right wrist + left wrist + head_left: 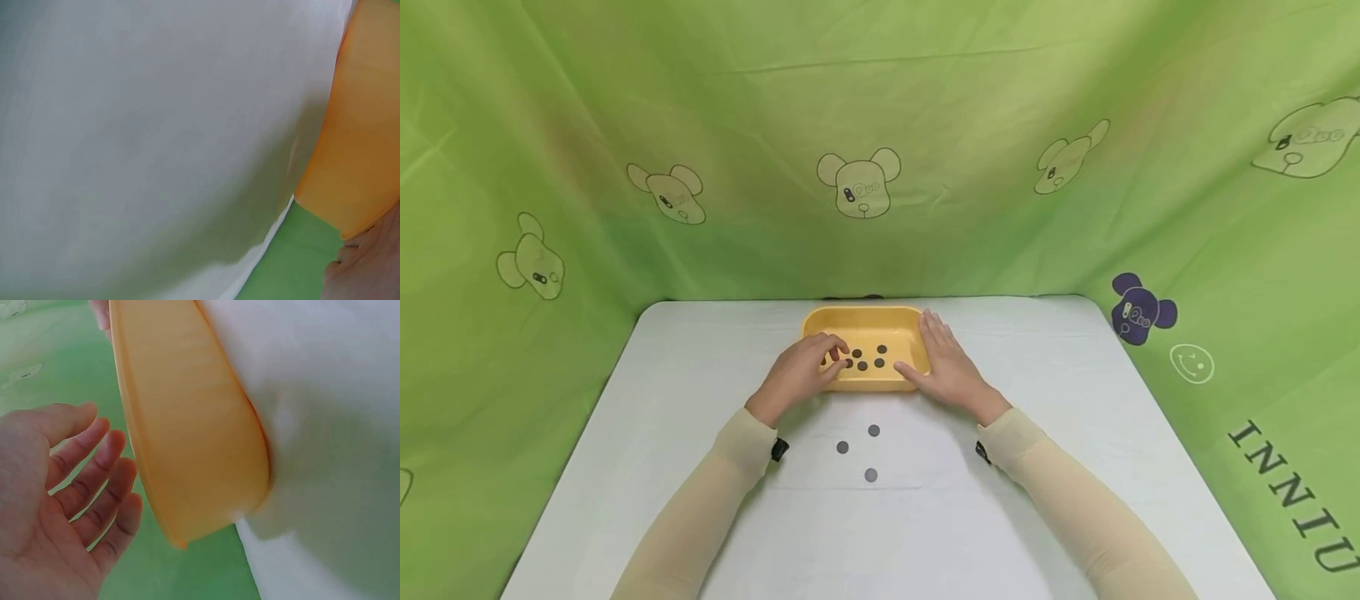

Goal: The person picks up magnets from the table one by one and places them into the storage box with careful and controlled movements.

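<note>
Several dark coins [862, 358] lie in our yellow tray [880, 319] on the counter [1075, 400]. Our left hand [801, 372] reaches in, grip loosely spread over them; our right hand [947, 367] rests flat on its side. Three coins [861, 451] lie nearer us.

The counter [1060, 467] filled the lower middle of the head view, with a draped cloth [880, 125] standing behind it and along both sides. The tray [863, 321] sat on the counter near its far edge, at the centre of the frame. Several coins [871, 357] lay inside the tray, toward its left and middle. The left hand [801, 372] reached over the tray's left end, its fingertips among the coins. The right hand [946, 367] lay along the tray's right end. Below the tray, between the 2 forearms, 3 coins [861, 451] lay on the counter.
</note>
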A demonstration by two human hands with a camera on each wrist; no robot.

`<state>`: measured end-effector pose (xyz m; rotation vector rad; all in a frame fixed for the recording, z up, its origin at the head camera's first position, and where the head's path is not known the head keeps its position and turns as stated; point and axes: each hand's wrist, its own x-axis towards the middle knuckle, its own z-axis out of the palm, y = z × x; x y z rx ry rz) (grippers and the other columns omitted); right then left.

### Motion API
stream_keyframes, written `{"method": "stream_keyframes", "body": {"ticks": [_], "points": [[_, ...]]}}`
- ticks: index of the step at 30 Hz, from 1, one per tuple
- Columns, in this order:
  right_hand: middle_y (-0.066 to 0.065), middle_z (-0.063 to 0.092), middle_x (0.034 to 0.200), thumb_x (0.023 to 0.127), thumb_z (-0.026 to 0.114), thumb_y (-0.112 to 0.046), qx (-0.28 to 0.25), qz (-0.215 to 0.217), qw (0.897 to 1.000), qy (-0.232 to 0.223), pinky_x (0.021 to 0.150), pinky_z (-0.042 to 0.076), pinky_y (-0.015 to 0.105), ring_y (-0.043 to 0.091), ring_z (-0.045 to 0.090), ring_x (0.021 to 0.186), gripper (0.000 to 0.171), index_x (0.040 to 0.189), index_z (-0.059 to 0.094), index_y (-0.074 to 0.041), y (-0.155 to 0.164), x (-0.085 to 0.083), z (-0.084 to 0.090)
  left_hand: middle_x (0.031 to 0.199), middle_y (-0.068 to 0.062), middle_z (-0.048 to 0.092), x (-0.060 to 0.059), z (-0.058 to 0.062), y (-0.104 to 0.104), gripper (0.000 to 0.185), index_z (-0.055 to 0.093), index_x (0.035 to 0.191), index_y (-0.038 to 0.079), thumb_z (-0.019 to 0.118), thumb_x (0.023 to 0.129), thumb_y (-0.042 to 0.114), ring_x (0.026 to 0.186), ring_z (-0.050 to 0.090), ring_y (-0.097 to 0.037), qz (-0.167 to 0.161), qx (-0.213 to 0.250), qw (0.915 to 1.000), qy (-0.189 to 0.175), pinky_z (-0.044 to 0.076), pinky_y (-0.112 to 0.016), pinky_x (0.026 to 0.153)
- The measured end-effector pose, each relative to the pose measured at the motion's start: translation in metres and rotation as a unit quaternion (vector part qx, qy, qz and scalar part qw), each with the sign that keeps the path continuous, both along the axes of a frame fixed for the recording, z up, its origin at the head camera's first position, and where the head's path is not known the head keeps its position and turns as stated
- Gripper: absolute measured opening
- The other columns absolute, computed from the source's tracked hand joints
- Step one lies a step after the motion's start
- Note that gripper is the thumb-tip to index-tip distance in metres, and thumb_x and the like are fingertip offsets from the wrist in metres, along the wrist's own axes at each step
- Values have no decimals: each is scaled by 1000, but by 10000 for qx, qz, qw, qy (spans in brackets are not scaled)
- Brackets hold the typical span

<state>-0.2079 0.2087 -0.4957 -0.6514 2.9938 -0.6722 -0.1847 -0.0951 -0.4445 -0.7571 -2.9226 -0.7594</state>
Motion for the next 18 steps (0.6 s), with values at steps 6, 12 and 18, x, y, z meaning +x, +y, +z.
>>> {"method": "stream_keyframes", "body": {"ticks": [6,12,18], "points": [[21,0,179,104,51,-68,5,-9,10000,-67,134,4,47,36,1,166,108,169,3,3,0,-1,1,105,2,70,14,-2,-9,21,74,124,13,74,104,19,97,64,-20,50,83,9999,45,53,-36,81],[20,0,179,104,52,-69,0,3,10000,-86,134,5,48,37,1,166,109,169,3,3,0,-1,2,104,2,71,26,-4,-13,21,74,121,14,77,101,16,91,63,-18,4,237,9994,232,54,-36,79],[22,2,178,104,53,-67,-24,4,10000,-57,134,5,48,37,2,166,108,169,4,4,0,-1,2,105,0,73,38,-8,-18,17,75,117,12,76,100,14,95,69,-21,-51,360,9988,322,56,-37,82]]}}
